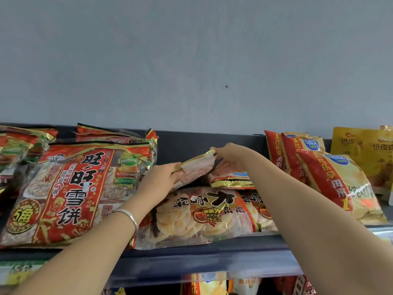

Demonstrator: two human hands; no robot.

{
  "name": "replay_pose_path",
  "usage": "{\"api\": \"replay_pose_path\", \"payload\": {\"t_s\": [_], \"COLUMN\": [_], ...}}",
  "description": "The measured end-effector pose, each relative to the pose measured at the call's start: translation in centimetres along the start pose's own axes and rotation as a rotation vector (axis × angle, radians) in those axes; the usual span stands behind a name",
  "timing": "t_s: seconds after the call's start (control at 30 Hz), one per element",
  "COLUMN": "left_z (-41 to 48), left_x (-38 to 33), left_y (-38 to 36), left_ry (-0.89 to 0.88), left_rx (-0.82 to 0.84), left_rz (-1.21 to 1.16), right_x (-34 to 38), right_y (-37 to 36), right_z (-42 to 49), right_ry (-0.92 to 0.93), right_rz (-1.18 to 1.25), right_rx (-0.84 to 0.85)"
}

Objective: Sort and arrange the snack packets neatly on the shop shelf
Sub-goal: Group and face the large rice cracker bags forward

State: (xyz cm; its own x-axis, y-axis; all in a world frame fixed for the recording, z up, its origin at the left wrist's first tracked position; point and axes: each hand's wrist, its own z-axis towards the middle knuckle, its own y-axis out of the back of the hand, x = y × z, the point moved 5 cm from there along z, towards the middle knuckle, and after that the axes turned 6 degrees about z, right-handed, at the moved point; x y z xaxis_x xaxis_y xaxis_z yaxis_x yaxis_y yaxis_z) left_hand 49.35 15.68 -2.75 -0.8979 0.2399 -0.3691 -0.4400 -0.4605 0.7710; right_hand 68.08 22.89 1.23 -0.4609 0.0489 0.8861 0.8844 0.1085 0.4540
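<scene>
A red-and-gold rice cracker packet (pixel 196 169) is tilted up at the middle of the top shelf. My left hand (pixel 160 177) grips its lower left corner. My right hand (pixel 230 157) pinches its upper right corner. Under it lies a large flat cracker bag (pixel 204 216) with black characters, and another packet's gold end (pixel 230 182) shows just behind. A big red snow-cracker bag (pixel 70 194) leans at the left on a stack of similar bags.
The dark shelf edge (pixel 191 254) runs below the bags, with a price tag strip (pixel 17 273) at the left. Upright red-and-yellow chip bags (pixel 331 184) and yellow packets (pixel 365 150) stand at the right. A lower shelf holds more packets (pixel 204 284). A grey wall is behind.
</scene>
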Motion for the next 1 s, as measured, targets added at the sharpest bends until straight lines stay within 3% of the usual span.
{"api": "replay_pose_path", "payload": {"t_s": [0.13, 0.27, 0.37, 0.57, 0.73, 0.83, 0.9, 1.0], "left_z": [-0.1, -0.6, -0.7, 0.7, 2.2, 3.0, 3.1, 3.9], "left_x": [-0.3, 0.7, 1.4, 0.5, -0.6, -1.3, -2.1, -2.2], "left_y": [1.0, 0.1, 0.3, 0.6, 0.1, -1.2, -1.7, -1.9], "left_ry": [0.069, 0.103, 0.208, 0.303, 0.456, 0.559, 0.585, 0.534], "left_rx": [-0.079, 0.098, 0.076, -0.032, -0.196, -0.11, -0.008, -0.055], "left_rz": [0.039, -0.216, -0.394, -0.324, -0.613, -0.96, -1.036, -1.025], "right_x": [0.5, 0.9, 1.2, 3.4, 3.0, 2.3, 2.1, 2.0], "right_y": [-2.0, -3.5, -3.9, -0.7, 4.1, 6.2, 6.9, 7.3], "right_z": [1.0, 2.0, 1.8, 2.1, 1.8, 1.9, 1.8, 1.4], "right_ry": [-0.069, -0.142, -0.044, 0.277, 0.366, 0.39, 0.406, 0.432], "right_rz": [0.168, 0.358, 0.151, -0.023, 0.417, 0.597, 0.627, 0.581], "right_rx": [0.169, 0.285, 0.351, 0.208, 0.225, 0.243, 0.269, 0.3]}}
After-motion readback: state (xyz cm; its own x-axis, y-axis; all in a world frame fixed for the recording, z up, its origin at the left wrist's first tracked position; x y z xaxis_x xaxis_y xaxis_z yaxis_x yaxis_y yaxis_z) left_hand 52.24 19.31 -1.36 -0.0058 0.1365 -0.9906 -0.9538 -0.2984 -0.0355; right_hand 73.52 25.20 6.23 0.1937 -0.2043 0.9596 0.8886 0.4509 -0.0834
